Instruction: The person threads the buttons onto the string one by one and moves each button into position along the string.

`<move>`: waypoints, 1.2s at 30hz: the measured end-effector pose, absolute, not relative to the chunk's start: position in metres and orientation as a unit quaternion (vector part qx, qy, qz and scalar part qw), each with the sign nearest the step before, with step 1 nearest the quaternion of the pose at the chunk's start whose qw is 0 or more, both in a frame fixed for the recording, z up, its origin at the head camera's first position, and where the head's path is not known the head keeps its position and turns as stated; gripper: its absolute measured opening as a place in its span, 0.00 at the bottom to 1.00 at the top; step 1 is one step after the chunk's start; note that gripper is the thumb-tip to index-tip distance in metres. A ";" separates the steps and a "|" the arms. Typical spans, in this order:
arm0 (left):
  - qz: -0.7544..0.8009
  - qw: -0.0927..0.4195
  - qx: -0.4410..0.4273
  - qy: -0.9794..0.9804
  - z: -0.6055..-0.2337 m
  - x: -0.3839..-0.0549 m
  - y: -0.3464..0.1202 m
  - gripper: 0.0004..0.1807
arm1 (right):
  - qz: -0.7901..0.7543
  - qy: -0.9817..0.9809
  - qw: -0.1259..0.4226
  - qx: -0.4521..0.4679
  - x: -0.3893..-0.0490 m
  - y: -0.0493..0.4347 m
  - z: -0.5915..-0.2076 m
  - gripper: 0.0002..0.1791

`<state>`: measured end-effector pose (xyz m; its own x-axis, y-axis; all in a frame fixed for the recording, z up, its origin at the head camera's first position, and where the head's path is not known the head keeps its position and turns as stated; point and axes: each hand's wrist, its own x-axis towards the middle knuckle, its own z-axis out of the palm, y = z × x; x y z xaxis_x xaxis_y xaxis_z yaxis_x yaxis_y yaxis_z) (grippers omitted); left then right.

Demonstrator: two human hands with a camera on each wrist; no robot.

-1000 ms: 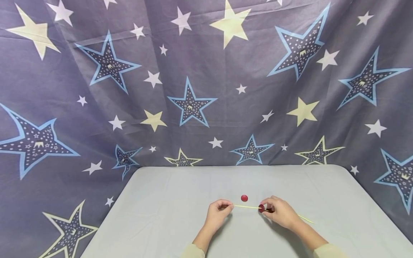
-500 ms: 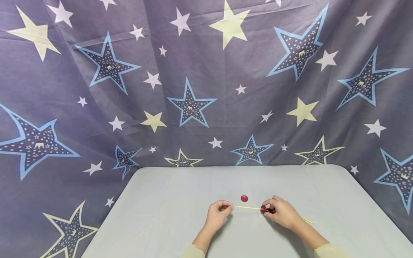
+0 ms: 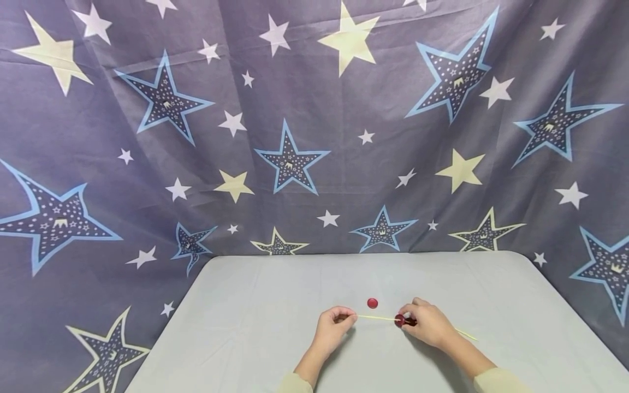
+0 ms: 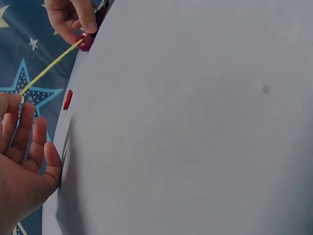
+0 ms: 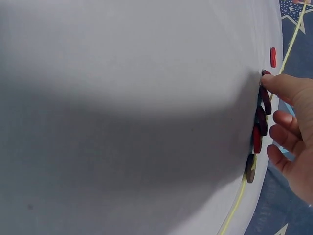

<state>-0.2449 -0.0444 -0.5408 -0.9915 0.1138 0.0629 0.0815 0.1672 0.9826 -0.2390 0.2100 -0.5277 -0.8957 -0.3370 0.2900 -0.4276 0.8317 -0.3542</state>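
Note:
My left hand (image 3: 330, 330) pinches one end of a thin yellow string (image 3: 377, 317) between thumb and fingertips. The string runs almost straight across to a dark red disc-shaped bead (image 3: 399, 321), passing through its middle. Thumb and fingers of my right hand (image 3: 432, 322) pinch this bead low over the table. In the right wrist view, several more discs trail behind it along the string, among them a red one (image 5: 257, 138) and a brown one (image 5: 251, 168). Most of this row is hidden by the right hand in the head view.
A loose red disc (image 3: 372, 303) lies flat on the pale table (image 3: 275, 295), just beyond the string. The string's other end (image 3: 467, 334) lies on the table past the right wrist. A star-patterned curtain (image 3: 314, 136) hangs behind the table.
My right fingertips and the dark red bead shift slightly right, then a little back left. The left hand keeps its pinch on the string, and the loose disc stays put.

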 end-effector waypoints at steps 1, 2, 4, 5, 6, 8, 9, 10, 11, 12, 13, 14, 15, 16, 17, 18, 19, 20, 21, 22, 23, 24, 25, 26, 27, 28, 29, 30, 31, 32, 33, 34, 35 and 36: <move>0.643 0.014 0.064 0.763 -0.542 -0.245 -0.044 0.08 | 0.206 -0.952 0.106 0.200 -0.239 0.210 -0.528 0.12; 0.644 0.015 0.064 0.762 -0.543 -0.245 -0.044 0.08 | 0.203 -0.953 0.104 0.199 -0.238 0.210 -0.528 0.11; 0.646 0.016 0.067 0.760 -0.544 -0.245 -0.044 0.08 | 0.201 -0.955 0.100 0.195 -0.237 0.210 -0.527 0.12; 0.646 0.016 0.067 0.760 -0.544 -0.245 -0.043 0.08 | 0.201 -0.955 0.100 0.193 -0.237 0.210 -0.527 0.12; 0.646 0.016 0.068 0.760 -0.545 -0.245 -0.043 0.08 | 0.202 -0.956 0.098 0.190 -0.237 0.209 -0.527 0.12; 0.647 0.015 0.068 0.759 -0.544 -0.245 -0.041 0.08 | 0.204 -0.956 0.096 0.185 -0.236 0.209 -0.526 0.12; 0.648 0.016 0.068 0.759 -0.544 -0.245 -0.041 0.08 | 0.205 -0.956 0.096 0.184 -0.236 0.208 -0.525 0.12; 0.648 0.016 0.067 0.758 -0.544 -0.245 -0.040 0.08 | 0.207 -0.956 0.095 0.183 -0.236 0.208 -0.524 0.12; 0.649 0.016 0.066 0.758 -0.543 -0.245 -0.040 0.08 | 0.210 -0.956 0.094 0.183 -0.236 0.207 -0.523 0.12; 0.650 0.015 0.066 0.757 -0.543 -0.245 -0.039 0.08 | 0.214 -0.955 0.093 0.182 -0.235 0.206 -0.522 0.12; 0.651 0.015 0.066 0.756 -0.542 -0.245 -0.038 0.08 | 0.219 -0.954 0.092 0.181 -0.235 0.205 -0.521 0.11; 0.652 0.014 0.068 0.755 -0.542 -0.245 -0.038 0.08 | 0.228 -0.952 0.091 0.183 -0.235 0.203 -0.519 0.11; 0.653 0.013 0.071 0.754 -0.542 -0.245 -0.037 0.08 | 0.239 -0.949 0.090 0.185 -0.235 0.202 -0.518 0.11; 0.654 0.010 0.075 0.753 -0.542 -0.244 -0.037 0.09 | 0.252 -0.946 0.088 0.185 -0.236 0.199 -0.517 0.11; 0.655 0.011 0.076 0.752 -0.542 -0.244 -0.036 0.09 | 0.267 -0.941 0.087 0.188 -0.236 0.197 -0.515 0.11; 0.656 0.011 0.078 0.751 -0.542 -0.244 -0.036 0.09 | 0.282 -0.937 0.085 0.190 -0.236 0.195 -0.514 0.10; 0.656 0.012 0.078 0.751 -0.542 -0.243 -0.035 0.09 | 0.297 -0.932 0.082 0.193 -0.237 0.192 -0.514 0.10; 0.656 0.013 0.079 0.751 -0.542 -0.243 -0.035 0.09 | 0.310 -0.927 0.080 0.196 -0.237 0.189 -0.513 0.10; 0.654 0.011 0.081 0.752 -0.543 -0.243 -0.035 0.09 | 0.322 -0.923 0.078 0.197 -0.237 0.186 -0.513 0.10; 0.653 0.010 0.084 0.753 -0.543 -0.243 -0.034 0.09 | 0.331 -0.919 0.078 0.197 -0.238 0.183 -0.512 0.10; 0.653 0.012 0.082 0.753 -0.543 -0.243 -0.034 0.09 | 0.340 -0.916 0.078 0.199 -0.238 0.180 -0.512 0.10; 0.651 0.012 0.084 0.754 -0.543 -0.244 -0.034 0.09 | 0.344 -0.914 0.078 0.200 -0.238 0.177 -0.512 0.10; 0.651 0.012 0.085 0.754 -0.543 -0.244 -0.034 0.09 | 0.350 -0.911 0.078 0.202 -0.238 0.174 -0.512 0.09; 0.651 0.013 0.086 0.754 -0.543 -0.245 -0.034 0.09 | 0.356 -0.909 0.079 0.204 -0.238 0.171 -0.513 0.10; 0.651 0.014 0.086 0.754 -0.544 -0.245 -0.033 0.09 | 0.360 -0.906 0.080 0.207 -0.238 0.168 -0.513 0.10; 0.651 0.017 0.082 0.754 -0.543 -0.245 -0.033 0.09 | 0.363 -0.904 0.081 0.210 -0.238 0.165 -0.513 0.10; 0.651 0.020 0.077 0.755 -0.543 -0.245 -0.033 0.08 | 0.368 -0.901 0.081 0.214 -0.237 0.162 -0.514 0.11; 0.651 0.021 0.075 0.755 -0.542 -0.244 -0.033 0.08 | 0.373 -0.899 0.081 0.216 -0.237 0.160 -0.514 0.12; 0.652 0.022 0.072 0.755 -0.540 -0.243 -0.032 0.08 | 0.379 -0.896 0.080 0.218 -0.237 0.157 -0.514 0.13; 0.651 0.022 0.071 0.755 -0.538 -0.242 -0.031 0.08 | 0.384 -0.894 0.079 0.219 -0.236 0.155 -0.514 0.13; 0.651 0.021 0.072 0.756 -0.534 -0.240 -0.031 0.08 | 0.385 -0.893 0.078 0.219 -0.236 0.153 -0.514 0.14; 0.650 0.017 0.075 0.756 -0.529 -0.237 -0.030 0.08 | 0.389 -0.892 0.076 0.219 -0.236 0.151 -0.514 0.14; 0.648 0.015 0.077 0.757 -0.524 -0.235 -0.029 0.08 | 0.394 -0.889 0.073 0.220 -0.236 0.150 -0.514 0.14; 0.648 0.013 0.080 0.758 -0.519 -0.232 -0.028 0.08 | 0.396 -0.889 0.070 0.221 -0.235 0.149 -0.514 0.14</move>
<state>-0.2324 -0.0278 -0.5188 -0.9868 0.1385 0.0841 0.1047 0.1486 0.9833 -0.2355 0.1486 -0.5138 -0.8930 -0.3369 0.2983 -0.4471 0.5898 -0.6725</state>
